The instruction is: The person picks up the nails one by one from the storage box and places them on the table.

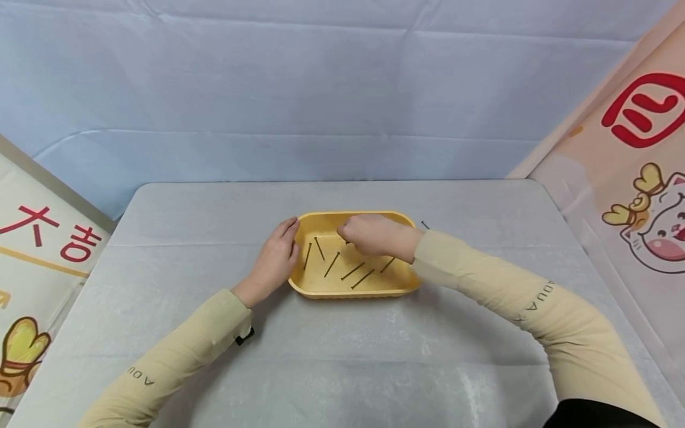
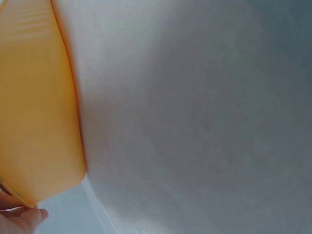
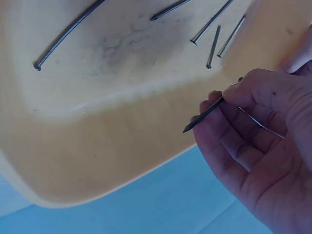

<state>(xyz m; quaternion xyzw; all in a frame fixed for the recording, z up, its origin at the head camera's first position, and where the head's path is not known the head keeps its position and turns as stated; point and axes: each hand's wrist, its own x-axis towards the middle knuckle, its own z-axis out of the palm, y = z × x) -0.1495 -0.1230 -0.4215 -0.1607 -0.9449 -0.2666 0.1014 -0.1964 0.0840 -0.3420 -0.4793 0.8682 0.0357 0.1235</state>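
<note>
A yellow plastic tray (image 1: 342, 293) sits on the table, with several dark nails (image 1: 352, 271) scattered over its bottom. My left hand (image 1: 272, 257) holds the tray's left end, its thumb at the rim; the left wrist view catches only the fingertips (image 2: 31, 217) on the rim. Over the tray's far side is my right hand (image 1: 373, 235). The right wrist view has its thumb and fingers pinching a nail (image 3: 207, 112), pointed end outward. A thin shiny line shows behind that nail near the palm; I cannot tell what it is.
One more nail (image 1: 425, 224) lies on the table just right of the tray. A grey cloth (image 1: 342, 356) covers the table. A pale blue curtain (image 1: 321, 89) hangs behind, and printed panels (image 1: 631, 196) stand at both sides.
</note>
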